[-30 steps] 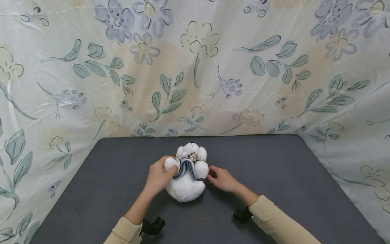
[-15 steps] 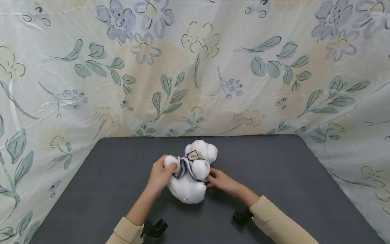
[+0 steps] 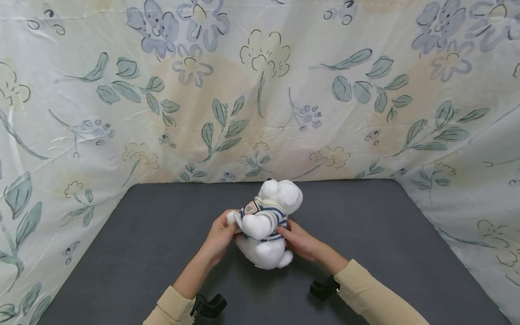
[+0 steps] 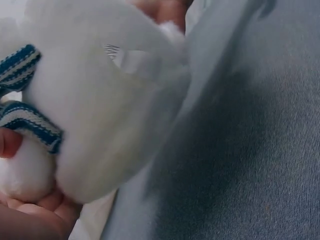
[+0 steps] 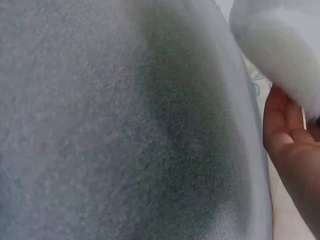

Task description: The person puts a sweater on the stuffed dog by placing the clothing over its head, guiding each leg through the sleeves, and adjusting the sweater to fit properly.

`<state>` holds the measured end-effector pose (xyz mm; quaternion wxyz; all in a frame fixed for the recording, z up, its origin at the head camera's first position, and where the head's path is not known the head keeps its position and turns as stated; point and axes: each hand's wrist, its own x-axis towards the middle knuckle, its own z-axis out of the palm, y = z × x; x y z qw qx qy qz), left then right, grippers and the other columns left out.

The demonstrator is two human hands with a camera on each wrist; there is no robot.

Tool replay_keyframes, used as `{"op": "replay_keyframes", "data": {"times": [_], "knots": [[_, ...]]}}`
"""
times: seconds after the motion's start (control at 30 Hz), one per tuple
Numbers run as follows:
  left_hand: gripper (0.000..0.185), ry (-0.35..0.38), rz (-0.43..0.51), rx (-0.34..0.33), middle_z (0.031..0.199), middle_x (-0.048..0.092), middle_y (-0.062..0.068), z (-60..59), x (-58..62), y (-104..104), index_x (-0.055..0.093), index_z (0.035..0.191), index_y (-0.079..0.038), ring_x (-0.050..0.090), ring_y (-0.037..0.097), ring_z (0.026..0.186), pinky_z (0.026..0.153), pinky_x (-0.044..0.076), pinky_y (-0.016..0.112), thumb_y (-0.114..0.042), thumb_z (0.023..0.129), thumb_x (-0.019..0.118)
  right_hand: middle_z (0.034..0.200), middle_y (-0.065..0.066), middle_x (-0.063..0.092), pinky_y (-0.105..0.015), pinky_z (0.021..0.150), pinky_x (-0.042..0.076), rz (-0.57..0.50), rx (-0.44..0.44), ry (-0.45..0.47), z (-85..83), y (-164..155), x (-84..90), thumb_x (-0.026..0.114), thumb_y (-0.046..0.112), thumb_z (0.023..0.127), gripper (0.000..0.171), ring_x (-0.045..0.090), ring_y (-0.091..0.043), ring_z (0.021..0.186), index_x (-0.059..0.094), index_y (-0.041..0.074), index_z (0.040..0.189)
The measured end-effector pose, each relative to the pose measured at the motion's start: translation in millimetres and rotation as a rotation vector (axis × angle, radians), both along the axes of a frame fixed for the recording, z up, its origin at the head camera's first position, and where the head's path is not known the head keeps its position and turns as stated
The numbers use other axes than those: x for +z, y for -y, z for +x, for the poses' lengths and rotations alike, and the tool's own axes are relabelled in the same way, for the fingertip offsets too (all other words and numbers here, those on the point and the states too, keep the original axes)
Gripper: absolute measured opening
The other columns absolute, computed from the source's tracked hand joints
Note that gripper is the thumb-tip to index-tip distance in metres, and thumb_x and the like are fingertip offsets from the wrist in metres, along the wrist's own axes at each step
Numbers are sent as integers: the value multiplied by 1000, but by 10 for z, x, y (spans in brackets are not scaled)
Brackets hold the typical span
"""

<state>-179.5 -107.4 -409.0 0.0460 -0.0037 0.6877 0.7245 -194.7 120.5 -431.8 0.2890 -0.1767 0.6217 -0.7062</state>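
The white plush bear (image 3: 266, 230) sits near the middle of the dark grey desk (image 3: 142, 243), slightly toward the far edge, with its head turned to the right and away from the person. It wears a blue-and-white striped sweater (image 3: 268, 215) bearing a small shield-shaped badge (image 3: 250, 207).

The left hand (image 3: 221, 234) grips the bear from the left, with the fingers curled round one paw and the sweater edge; the left wrist view shows the paw resting in the palm (image 4: 35, 212). The right hand (image 3: 298, 239) holds the bear's right flank, with the fingers pressed into the plush at the sweater hem. Both hands are therefore closed on the toy.

Risks, as a judgement:
- The bear rests on a rounded, soft base. If either hand lets go, it will probably roll or tip toward the released side.
- The sweater is a loose knit. A pull on the cloth alone, instead of on the body, may stretch it or bunch it round the arm.
- The left hand holds mainly a paw. A lift from that point would leave the body swinging.
- The floral cloth backdrop (image 3: 260, 90) hangs just beyond the far edge of the desk; a push away from the person could drive the toy against it.

No containers appear in any view. Nothing else lies on the desk apart from the black wrist mounts (image 3: 209, 306) at the near edge.
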Motion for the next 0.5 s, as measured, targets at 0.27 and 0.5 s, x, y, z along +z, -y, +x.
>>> {"op": "replay_keyframes", "data": {"times": [0.27,0.5], "knots": [[23,19,-100,1,89,63,0,-77,73,84,61,111,-2,54,9,78,72,44,30,-6,89,55,135,-19,38,-35,92,42,109,-104,-112,-13,-40,7,52,29,93,64,46,-20,114,18,1,140],[21,-108,-221,59,117,62,6,-118,305,132,63,111,-10,55,17,111,95,42,41,-14,91,57,128,-18,46,-35,92,42,296,-168,-292,-28,-88,80,59,28,89,64,48,-24,113,29,-1,137]]}}
